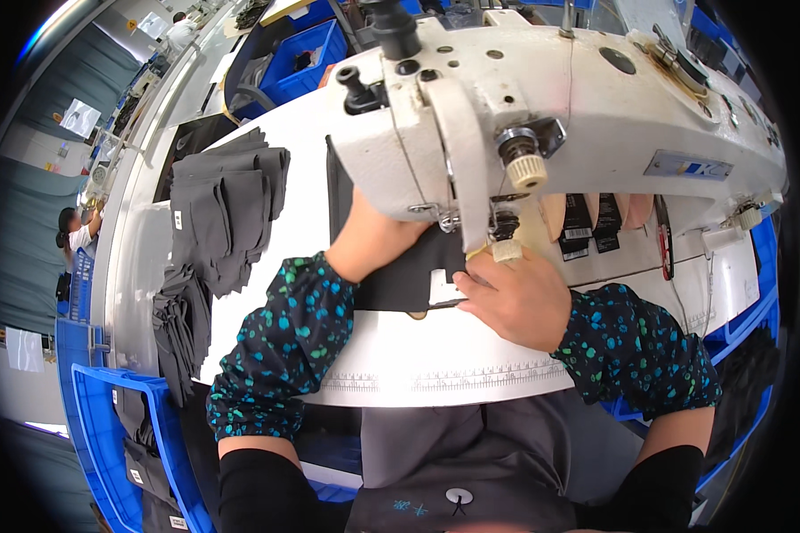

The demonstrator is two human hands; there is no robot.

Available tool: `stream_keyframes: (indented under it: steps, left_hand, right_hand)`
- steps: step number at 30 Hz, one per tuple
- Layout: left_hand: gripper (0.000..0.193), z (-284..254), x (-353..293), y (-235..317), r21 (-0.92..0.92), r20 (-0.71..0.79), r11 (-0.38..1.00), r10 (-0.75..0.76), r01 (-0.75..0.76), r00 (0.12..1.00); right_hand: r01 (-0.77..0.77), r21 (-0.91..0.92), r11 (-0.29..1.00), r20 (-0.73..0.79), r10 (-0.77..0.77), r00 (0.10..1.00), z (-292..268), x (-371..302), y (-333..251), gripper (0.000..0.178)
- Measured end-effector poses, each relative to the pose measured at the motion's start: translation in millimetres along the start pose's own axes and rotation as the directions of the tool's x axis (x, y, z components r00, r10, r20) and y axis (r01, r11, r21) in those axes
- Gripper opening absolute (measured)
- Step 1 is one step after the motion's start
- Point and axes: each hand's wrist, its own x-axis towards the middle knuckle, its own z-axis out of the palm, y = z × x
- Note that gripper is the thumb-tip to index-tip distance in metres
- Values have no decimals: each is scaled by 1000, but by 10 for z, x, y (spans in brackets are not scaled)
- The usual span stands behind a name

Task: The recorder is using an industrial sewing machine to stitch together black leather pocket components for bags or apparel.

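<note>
Closest to the viewer looms a bulky white metal sewing machine point(613, 111), its arm reaching in from the right and its head hanging over the work; beneath it spreads a smooth white worktable point(284, 391) with a curved near edge, along which runs a printed black measuring scale point(440, 377); at the lower left, below table height, I see an open blue plastic crate point(120, 375) holding dark grey pieces; on the table's left side lies an uneven stack of dark grey fabric pieces point(222, 209), some fanned toward the near edge.

A flat black fabric panel point(396, 282), the piece being worked, lies on the table under the machine's head, between the person's two hands; the left hand point(373, 238) rests on its far part, fingers partly hidden behind the head, so I cannot tell whether they grip or merely press; the right hand point(524, 298) is bent over the right side, below the presser area, and whether it pinches the cloth I cannot tell; just beside its thumb, a small white rectangular label point(441, 286) lies on the panel; right of the hand, beyond it, lie slim red-handled snips point(664, 235).
</note>
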Motion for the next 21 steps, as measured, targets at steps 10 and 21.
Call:
stream_keyframes:
  steps: [10,21]
  left_hand:
    - [36,-61,4,-106,26,136,994,-110,108,985]
    - [47,-55,232,-449,83,66,996,-49,43,997]
  right_hand:
    - [-67,-57,996,73,71,995,62,24,57,32]
    - [-84,-194,977,21,90,996,98,87,113,40]
